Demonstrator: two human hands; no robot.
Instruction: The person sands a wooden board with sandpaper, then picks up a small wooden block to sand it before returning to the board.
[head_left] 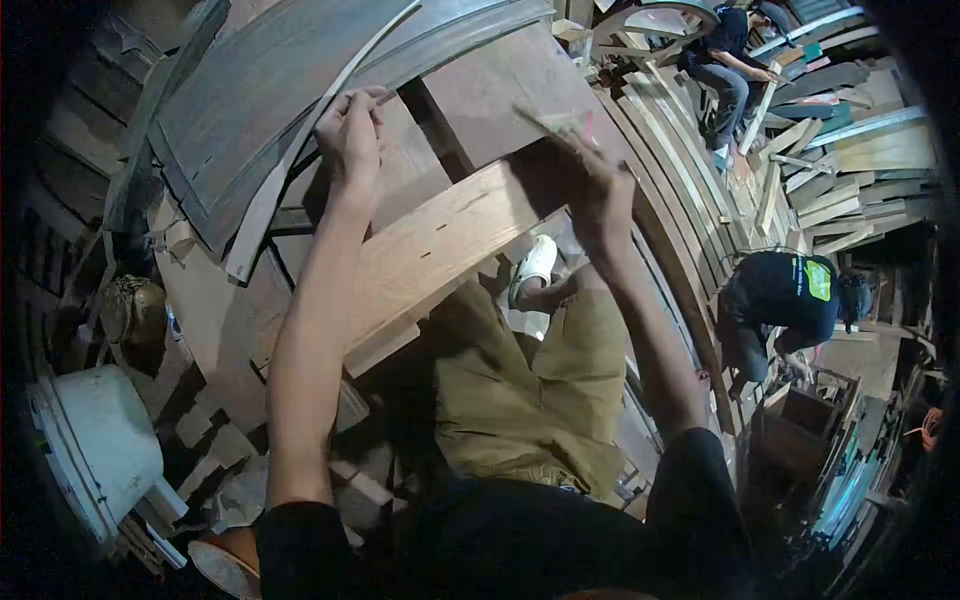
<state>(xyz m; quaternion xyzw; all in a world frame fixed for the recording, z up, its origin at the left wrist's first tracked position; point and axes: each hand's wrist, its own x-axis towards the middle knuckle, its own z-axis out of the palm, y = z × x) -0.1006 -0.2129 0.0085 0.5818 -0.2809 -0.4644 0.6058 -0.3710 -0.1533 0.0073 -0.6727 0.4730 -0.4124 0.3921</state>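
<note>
My left hand (pixel 350 132) is raised over the work surface with its fingers curled, at a long, thin, slightly curved wooden strip (pixel 278 185). The strip slants across a grey-blue wooden panel (pixel 255 105). My right hand (pixel 600 195), blurred by motion, is closed around a pale stick-like thing (pixel 540 122) whose kind I cannot make out. Between my forearms lies a thick light-coloured wooden board (pixel 435 250) with small dark slots in its face. Its far right end is in shadow beneath my right hand.
One person (pixel 735 70) sits at the upper right among stacked timber (pixel 830 190); another person (pixel 790 305) bends over at the right. Long curved planks (pixel 670 150) run along my right side. A white bucket-like container (pixel 105 440) stands lower left, near wood offcuts (pixel 225 450).
</note>
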